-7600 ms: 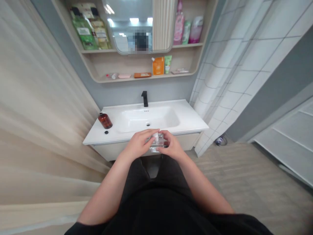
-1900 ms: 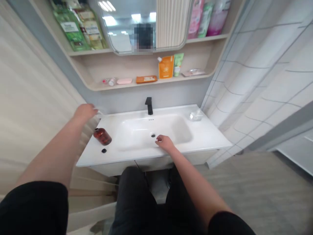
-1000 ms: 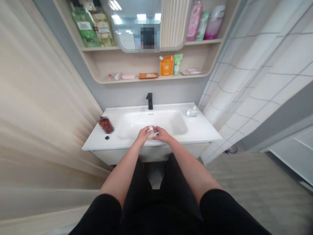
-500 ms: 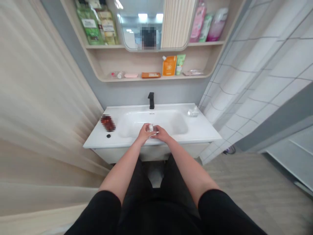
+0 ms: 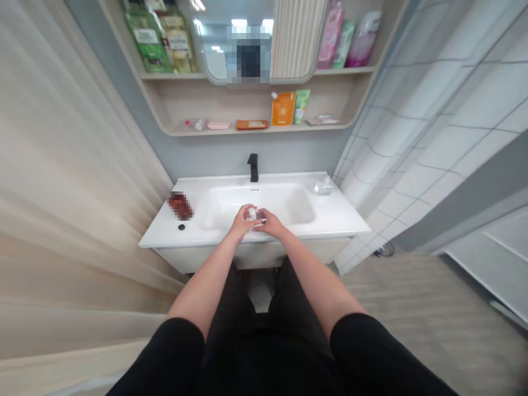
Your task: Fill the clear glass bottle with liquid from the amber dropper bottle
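Observation:
Over the front of the white sink (image 5: pixel 303 206), my left hand (image 5: pixel 240 223) and my right hand (image 5: pixel 272 224) are together on a small clear container with a whitish top (image 5: pixel 252 213). Fingers of both hands are closed round it, so most of its body is hidden and its exact kind is too small to make out. To the left on the counter lies a reddish-brown object (image 5: pixel 180 205), blurred by pixels, with a small black cap (image 5: pixel 181 227) in front of it.
A black faucet (image 5: pixel 253 168) rises behind the basin. On the counter's right stands a clear bottle (image 5: pixel 323 188). The shelf above bears an orange pouch (image 5: pixel 283 109), a green tube (image 5: pixel 301 106) and several bottles. A beige curtain (image 5: pixel 82 209) hangs at the left.
The whole view has shifted slightly. Both hands stay round the small clear container, which has turned a little, with its whitish top slightly lower between the fingers.

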The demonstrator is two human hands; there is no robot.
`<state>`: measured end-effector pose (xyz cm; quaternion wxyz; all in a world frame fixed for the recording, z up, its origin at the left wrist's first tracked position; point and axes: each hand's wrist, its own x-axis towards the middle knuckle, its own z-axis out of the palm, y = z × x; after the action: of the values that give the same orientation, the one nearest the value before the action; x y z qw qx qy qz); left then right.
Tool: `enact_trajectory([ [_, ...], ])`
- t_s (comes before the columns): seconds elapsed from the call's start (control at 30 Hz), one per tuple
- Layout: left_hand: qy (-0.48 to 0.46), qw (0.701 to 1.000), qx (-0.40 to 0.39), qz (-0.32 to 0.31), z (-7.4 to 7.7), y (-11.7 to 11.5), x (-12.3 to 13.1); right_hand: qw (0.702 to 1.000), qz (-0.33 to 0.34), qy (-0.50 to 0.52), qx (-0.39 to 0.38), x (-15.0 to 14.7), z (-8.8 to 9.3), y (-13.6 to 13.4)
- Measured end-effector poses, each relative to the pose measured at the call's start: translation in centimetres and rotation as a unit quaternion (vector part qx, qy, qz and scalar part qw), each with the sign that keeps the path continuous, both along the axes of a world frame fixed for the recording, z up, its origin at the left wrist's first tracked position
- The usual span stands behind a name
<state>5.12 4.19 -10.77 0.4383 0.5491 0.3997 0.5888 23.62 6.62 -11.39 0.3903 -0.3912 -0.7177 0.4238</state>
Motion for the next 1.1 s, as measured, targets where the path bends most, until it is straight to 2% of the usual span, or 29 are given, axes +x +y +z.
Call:
enact_trajectory([
  [0.13, 0.022, 1.000, 0.014, 0.012, 0.7, -0.3, -0.4, 1.000, -0.012, -0.004, -0.013, 0.1, 0.4, -0.2],
  [0.23, 0.137, 0.988, 0.050, 0.053, 2.1, -0.8, -1.1, 1.000, -0.014, -0.007, -0.017, 0.2, 0.5, -0.3],
  [0.37, 0.321, 0.936, 0.099, 0.105, 4.4, -1.8, -2.0, 1.000, -0.003, -0.002, -0.004, 0.1, 0.3, -0.3],
  [0.5, 0.432, 0.890, 0.078, 0.119, 6.3, -2.4, -1.5, 1.000, 0.008, -0.006, 0.016, 0.1, 0.2, -0.3],
  [0.63, 0.548, 0.831, 0.030, 0.091, 8.0, -2.5, -0.4, 1.000, 0.005, -0.011, 0.013, 0.2, 0.2, -0.4],
  [0.73, 0.598, 0.800, 0.012, 0.037, 9.5, -2.2, -0.3, 1.000, 0.004, -0.011, 0.018, 0.3, 0.0, -0.2],
  [0.83, 0.616, 0.788, 0.011, 0.005, 10.7, -1.8, -0.7, 0.999, 0.010, -0.012, 0.028, 0.3, 0.0, -0.1],
  [0.93, 0.618, 0.783, 0.015, 0.068, 11.1, -1.5, -1.2, 1.000, 0.010, -0.003, 0.026, 0.3, 0.0, -0.2],
  [1.03, 0.579, 0.803, 0.030, 0.137, 10.7, -1.1, -1.7, 1.000, -0.001, -0.003, 0.015, 0.2, 0.1, -0.4],
  [1.1, 0.535, 0.832, 0.044, 0.142, 10.3, -0.7, -2.2, 1.000, -0.008, -0.005, 0.009, 0.2, 0.2, -0.4],
])
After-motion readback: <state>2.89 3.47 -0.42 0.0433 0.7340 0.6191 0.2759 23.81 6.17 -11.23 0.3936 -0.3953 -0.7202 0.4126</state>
